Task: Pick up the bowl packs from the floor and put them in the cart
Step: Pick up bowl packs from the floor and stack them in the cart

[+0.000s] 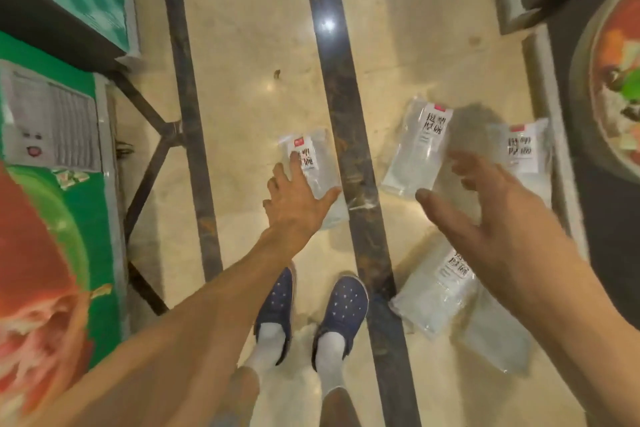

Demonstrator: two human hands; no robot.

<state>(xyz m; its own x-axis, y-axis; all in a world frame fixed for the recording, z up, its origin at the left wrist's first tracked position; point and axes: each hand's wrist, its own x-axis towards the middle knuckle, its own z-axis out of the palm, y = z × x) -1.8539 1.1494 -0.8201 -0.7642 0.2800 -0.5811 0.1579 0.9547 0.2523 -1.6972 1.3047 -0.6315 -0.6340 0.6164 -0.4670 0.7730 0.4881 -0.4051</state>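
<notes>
Packs of clear bowls are seen lying flat on the shiny floor. One pack lies just ahead of the shoes, beside a dark stripe in the floor. The left hand is stretched out over this pack with its fingers spread wide. Its fingertips look to be on the pack, but nothing is gripped.

A second pack lies on the other side of the stripe, tilted a little. A third pack lies just to the right of it, near a big food picture. A fourth pack lies closer to the feet, and one more see-through pack is seen next to it, partly tucked under the arm.

The right hand is held above these packs. It is open, with the thumb out and the fingers spread, and it is blurry. Nothing is held in it. Whether it touches a pack cannot be told.

White labels with dark letters are seen on the packs. A green poster is seen at the left edge. No cart can be made out for sure.
</notes>
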